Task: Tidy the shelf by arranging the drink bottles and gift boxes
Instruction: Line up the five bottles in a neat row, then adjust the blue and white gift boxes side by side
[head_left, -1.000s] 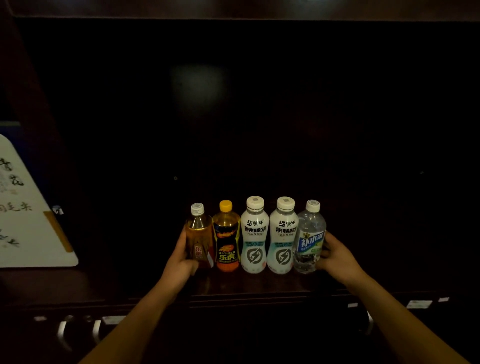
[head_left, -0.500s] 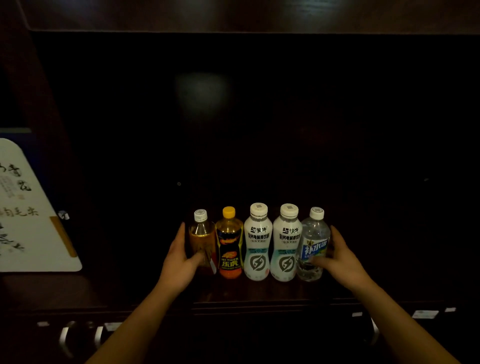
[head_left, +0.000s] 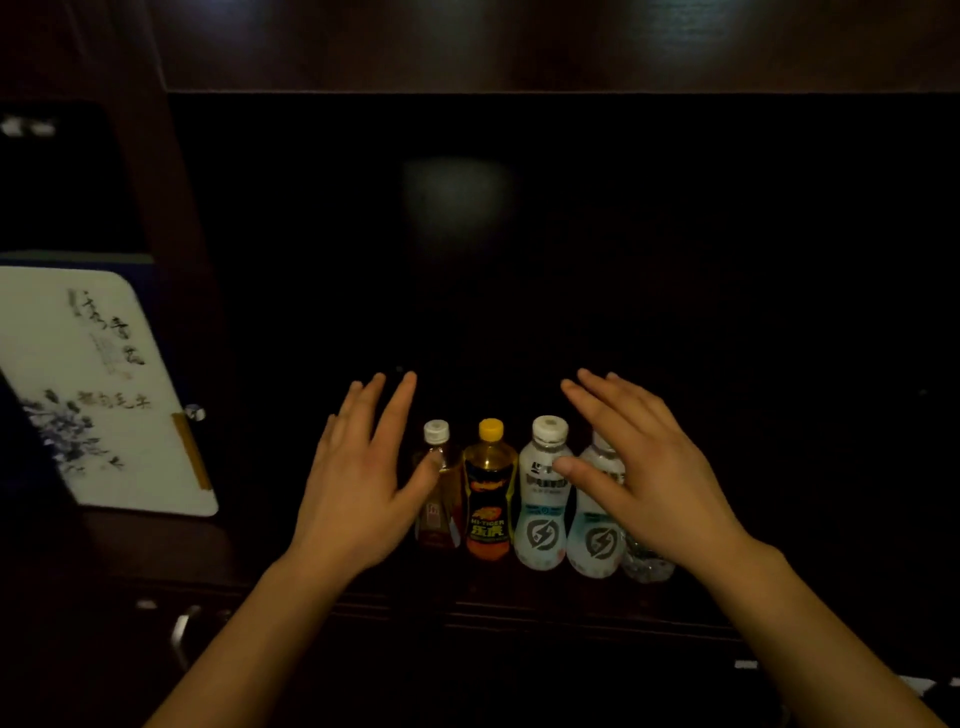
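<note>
Several drink bottles stand in a tight row near the front edge of the dark shelf (head_left: 519, 597). From the left: an amber tea bottle (head_left: 441, 499) with a white cap, a yellow-capped energy drink (head_left: 487, 504), a white bottle (head_left: 540, 514), a second white bottle (head_left: 595, 540) and a clear water bottle (head_left: 647, 566), mostly hidden. My left hand (head_left: 358, 483) is raised with straight, spread fingers, in front of the tea bottle's left side. My right hand (head_left: 644, 467), also spread, covers the tops of the second white bottle and the water bottle. Neither hand holds anything.
A white gift box (head_left: 98, 395) with ink calligraphy and a flower print leans in the shelf compartment to the left. A dark wooden upright (head_left: 171, 234) separates it from the bottles. Metal drawer handles (head_left: 182, 629) sit below the shelf edge.
Both hands have let go of the ends of the bottle row and lifted up with fingers spread. The view has moved closer; the bottles stay in line.
</note>
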